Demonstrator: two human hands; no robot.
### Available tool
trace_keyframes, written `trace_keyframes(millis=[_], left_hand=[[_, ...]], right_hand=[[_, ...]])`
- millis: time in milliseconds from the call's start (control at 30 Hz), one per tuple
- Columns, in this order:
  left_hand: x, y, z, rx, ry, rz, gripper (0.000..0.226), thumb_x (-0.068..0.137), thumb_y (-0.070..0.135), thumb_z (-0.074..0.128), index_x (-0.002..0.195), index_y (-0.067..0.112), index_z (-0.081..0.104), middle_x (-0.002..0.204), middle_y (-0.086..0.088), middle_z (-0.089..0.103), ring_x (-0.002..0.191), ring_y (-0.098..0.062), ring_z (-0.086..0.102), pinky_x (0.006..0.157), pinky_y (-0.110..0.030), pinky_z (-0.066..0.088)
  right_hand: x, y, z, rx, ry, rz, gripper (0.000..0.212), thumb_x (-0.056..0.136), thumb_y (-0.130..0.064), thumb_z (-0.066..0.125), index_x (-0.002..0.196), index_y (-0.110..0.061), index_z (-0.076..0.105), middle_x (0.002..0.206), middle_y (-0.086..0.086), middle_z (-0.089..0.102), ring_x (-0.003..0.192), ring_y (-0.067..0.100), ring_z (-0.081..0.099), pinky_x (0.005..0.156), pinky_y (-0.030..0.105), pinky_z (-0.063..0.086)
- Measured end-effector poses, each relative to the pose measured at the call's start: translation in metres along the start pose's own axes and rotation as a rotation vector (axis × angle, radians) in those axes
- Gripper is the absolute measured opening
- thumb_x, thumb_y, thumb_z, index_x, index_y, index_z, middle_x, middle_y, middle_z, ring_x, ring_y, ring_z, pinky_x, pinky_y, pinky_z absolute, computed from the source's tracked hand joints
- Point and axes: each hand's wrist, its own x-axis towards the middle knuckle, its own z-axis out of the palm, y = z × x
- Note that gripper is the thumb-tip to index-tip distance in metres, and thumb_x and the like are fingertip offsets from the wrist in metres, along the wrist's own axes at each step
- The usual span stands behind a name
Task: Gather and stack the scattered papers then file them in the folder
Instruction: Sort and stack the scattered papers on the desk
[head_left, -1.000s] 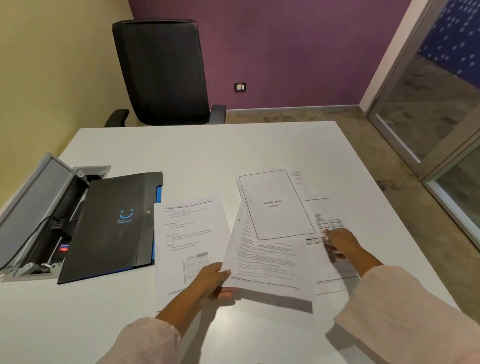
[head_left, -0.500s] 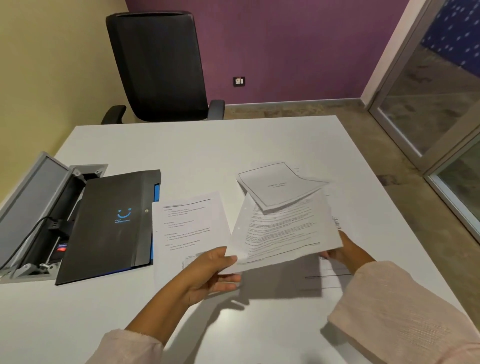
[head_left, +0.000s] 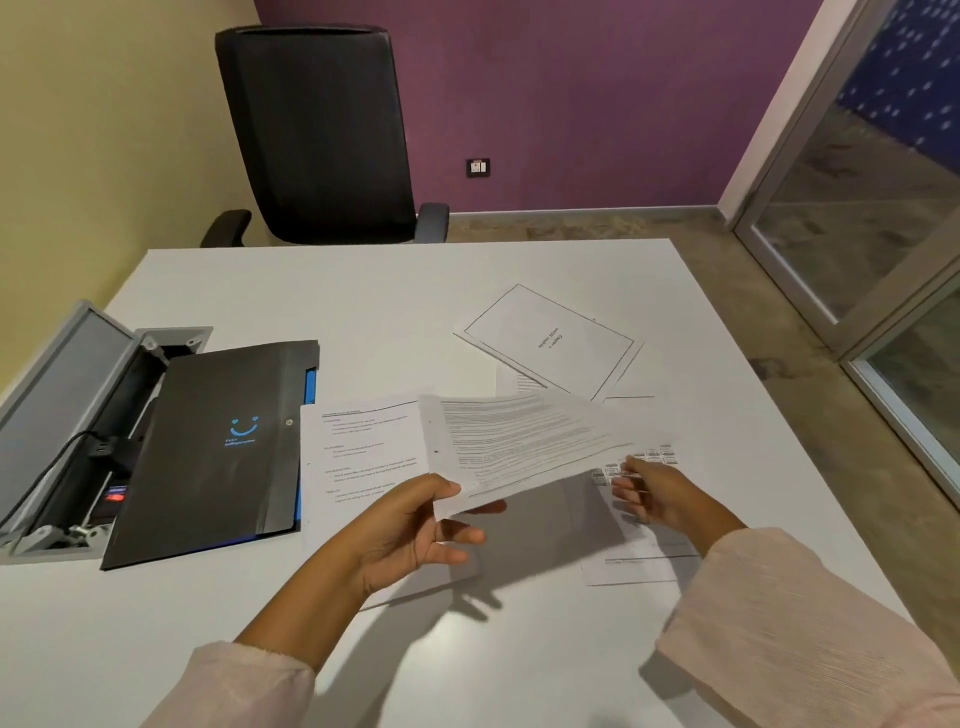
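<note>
Left hand raised above the white bench, thumb on top and fingers curled beneath, pinching the near corner of a printed white sheet of paper held tilted in the air. Right hand lower and to the right, fingers spread and blurred, holding nothing, just above or on a white sheet with small table cells lying flat at the bench's right side; contact not clear.

Further back, right of centre: a white page with a black rectangular border and short title, lying skewed on top of at least one other white sheet. Left of the held sheet: a white text page with headed paragraphs, flat on the bench, partly covered by the left hand and held sheet.

Black closed folder with a blue smile mark at the left, blue edge showing along its right side, touching or just beside the text page. Left of that, an open grey cable box set into the bench, black cable inside.

Black office chair beyond the far edge, against the purple wall.
</note>
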Motion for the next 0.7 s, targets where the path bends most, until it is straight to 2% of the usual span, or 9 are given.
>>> trace_keyframes(millis=[100, 200, 233, 300, 400, 467, 533, 600, 700], left_hand=[[0.015, -0.007, -0.016, 0.058, 0.163, -0.045, 0.023, 0.091, 0.007, 0.043, 0.109, 0.013, 0.055, 0.085, -0.009, 0.071, 0.064, -0.025, 0.072, 0.053, -0.03, 0.059], [0.032, -0.017, -0.032, 0.084, 0.306, -0.095, 0.018, 0.09, 0.006, 0.043, 0.101, 0.012, 0.056, 0.071, -0.002, 0.075, 0.066, -0.025, 0.073, 0.054, -0.031, 0.06], [0.037, -0.019, -0.036, 0.091, 0.339, -0.113, 0.018, 0.09, 0.006, 0.043, 0.099, 0.012, 0.057, 0.071, -0.004, 0.074, 0.066, -0.025, 0.074, 0.054, -0.032, 0.06], [0.045, -0.022, -0.043, 0.109, 0.384, -0.137, 0.016, 0.09, 0.007, 0.043, 0.102, 0.008, 0.055, 0.057, -0.008, 0.064, 0.061, -0.024, 0.073, 0.061, -0.037, 0.06], [0.052, -0.021, -0.043, 0.116, 0.422, -0.148, 0.009, 0.091, 0.005, 0.043, 0.096, 0.003, 0.051, 0.038, -0.005, 0.051, 0.042, -0.021, 0.065, 0.063, -0.044, 0.057], [0.056, -0.02, -0.043, 0.107, 0.418, -0.15, 0.008, 0.091, 0.003, 0.043, 0.093, 0.002, 0.051, 0.039, -0.005, 0.053, 0.043, -0.024, 0.065, 0.056, -0.046, 0.059], [0.061, -0.019, -0.045, 0.085, 0.423, -0.15, 0.008, 0.091, 0.002, 0.044, 0.096, 0.0, 0.05, 0.042, -0.006, 0.048, 0.042, -0.026, 0.064, 0.057, -0.05, 0.059], [0.068, -0.019, -0.051, 0.068, 0.424, -0.16, 0.014, 0.09, 0.002, 0.044, 0.104, 0.0, 0.049, 0.058, -0.01, 0.052, 0.051, -0.032, 0.069, 0.06, -0.055, 0.057], [0.078, -0.021, -0.059, 0.038, 0.466, -0.165, 0.029, 0.091, 0.004, 0.043, 0.119, 0.001, 0.043, 0.094, -0.016, 0.052, 0.073, -0.042, 0.071, 0.051, -0.044, 0.059]], right_hand=[[0.005, -0.007, 0.013, -0.06, 0.034, -0.016, 0.03, 0.093, -0.015, 0.041, 0.063, -0.015, 0.039, 0.051, 0.004, 0.037, 0.041, 0.016, 0.033, 0.044, 0.024, 0.022], [0.002, -0.014, 0.028, -0.3, 0.181, -0.134, 0.02, 0.092, -0.011, 0.045, 0.075, -0.008, 0.056, 0.063, 0.009, 0.052, 0.051, 0.02, 0.051, 0.047, 0.023, 0.039], [0.004, -0.015, 0.031, -0.413, 0.229, -0.199, 0.021, 0.093, -0.012, 0.046, 0.083, -0.003, 0.062, 0.07, 0.013, 0.059, 0.06, 0.025, 0.057, 0.053, 0.025, 0.046], [0.009, -0.017, 0.033, -0.648, 0.302, -0.339, 0.026, 0.093, -0.013, 0.047, 0.104, 0.003, 0.065, 0.1, 0.022, 0.065, 0.094, 0.034, 0.062, 0.081, 0.034, 0.05], [0.01, -0.026, 0.034, -0.988, 0.312, -0.481, 0.035, 0.092, -0.022, 0.051, 0.124, -0.009, 0.056, 0.14, 0.012, 0.045, 0.127, 0.031, 0.042, 0.104, 0.041, 0.037], [0.017, -0.033, 0.033, -1.25, 0.335, -0.529, 0.043, 0.093, -0.032, 0.047, 0.132, -0.015, 0.048, 0.15, 0.007, 0.032, 0.137, 0.028, 0.029, 0.111, 0.042, 0.028], [0.025, -0.039, 0.035, -1.397, 0.359, -0.529, 0.047, 0.094, -0.036, 0.043, 0.136, -0.017, 0.043, 0.155, 0.004, 0.022, 0.142, 0.026, 0.019, 0.115, 0.044, 0.018], [0.032, -0.044, 0.039, -1.476, 0.372, -0.523, 0.048, 0.094, -0.038, 0.041, 0.138, -0.019, 0.04, 0.156, 0.003, 0.017, 0.144, 0.026, 0.013, 0.116, 0.046, 0.013], [0.042, -0.05, 0.044, -1.56, 0.362, -0.504, 0.047, 0.095, -0.035, 0.04, 0.139, -0.019, 0.037, 0.157, 0.004, 0.014, 0.145, 0.028, 0.01, 0.116, 0.05, 0.011]])
